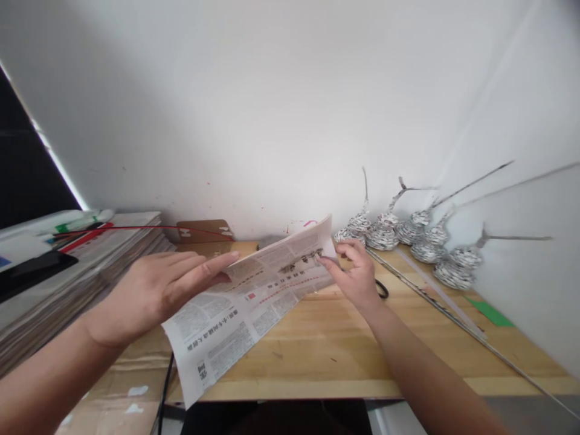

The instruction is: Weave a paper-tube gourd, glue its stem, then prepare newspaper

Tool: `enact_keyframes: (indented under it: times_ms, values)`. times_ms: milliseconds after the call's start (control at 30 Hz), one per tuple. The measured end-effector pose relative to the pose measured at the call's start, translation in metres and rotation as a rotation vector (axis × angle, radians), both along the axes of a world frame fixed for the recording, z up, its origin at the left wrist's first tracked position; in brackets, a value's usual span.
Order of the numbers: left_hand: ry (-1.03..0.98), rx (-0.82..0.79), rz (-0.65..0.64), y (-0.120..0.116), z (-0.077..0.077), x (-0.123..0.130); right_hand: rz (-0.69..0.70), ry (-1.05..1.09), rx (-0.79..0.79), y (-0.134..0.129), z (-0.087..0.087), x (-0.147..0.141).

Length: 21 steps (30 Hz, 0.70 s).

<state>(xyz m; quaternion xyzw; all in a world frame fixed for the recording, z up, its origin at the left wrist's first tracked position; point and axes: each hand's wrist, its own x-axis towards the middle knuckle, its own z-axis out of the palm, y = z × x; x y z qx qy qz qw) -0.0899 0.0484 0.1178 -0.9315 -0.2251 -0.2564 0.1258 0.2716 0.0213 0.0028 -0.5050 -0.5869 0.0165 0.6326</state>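
Note:
A folded newspaper sheet (267, 296) is held slanting over the wooden table, its right end higher than its left. My left hand (167, 284) has its upper edge between the straight fingers and the thumb, which shows partly beneath. At the right end my right hand (356, 272) pinches the sheet, thumb on the printed face and fingers behind. The lower left corner of the paper hangs near the table's front edge. Beyond my right hand stand several gourd-shaped pieces woven from paper strips (455, 269), with thin stems sticking out.
A long thin rod (435, 296) lies slantwise on the wooden table (326, 356), beside a pale strip (435, 287) and a green piece (489, 312). Black scissor-like loops (383, 289) show behind my right wrist. A tall newspaper stack (140, 232) stands left, a black phone-like object (38, 275) on it.

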Motion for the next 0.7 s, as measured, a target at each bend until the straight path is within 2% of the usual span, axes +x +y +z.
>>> enact_keyframes:
  times_ms: [100,200,300,367,433,500,567,633,700]
  values:
    - [0.070,-0.009,0.011,0.006,-0.002,0.003,0.127,0.092,-0.093,-0.001,-0.003,-0.002]
    - [0.022,-0.101,0.144,0.020,-0.005,0.004,0.264,0.132,-0.139,0.001,-0.007,-0.001]
    - [0.004,-0.316,0.242,0.033,-0.006,0.002,0.440,0.168,-0.194,0.004,-0.009,0.002]
    - [-0.031,-0.491,0.213,0.039,-0.005,0.000,0.581,0.224,-0.272,0.006,-0.008,0.005]
    - [-0.088,-0.630,0.128,0.043,-0.005,-0.003,0.680,0.278,-0.364,0.007,-0.008,0.008]
    - [-0.126,-0.745,0.074,0.046,-0.008,-0.005,0.708,0.297,-0.431,0.008,-0.009,0.012]
    - [-0.091,-0.839,0.096,0.050,-0.012,-0.005,0.720,0.293,-0.475,0.007,-0.010,0.016]
    - [-0.012,-0.854,0.174,0.054,-0.015,-0.004,0.747,0.288,-0.519,0.006,-0.009,0.021]
    - [-0.004,-0.756,0.258,0.058,-0.013,0.000,0.789,0.274,-0.569,0.002,-0.007,0.028]
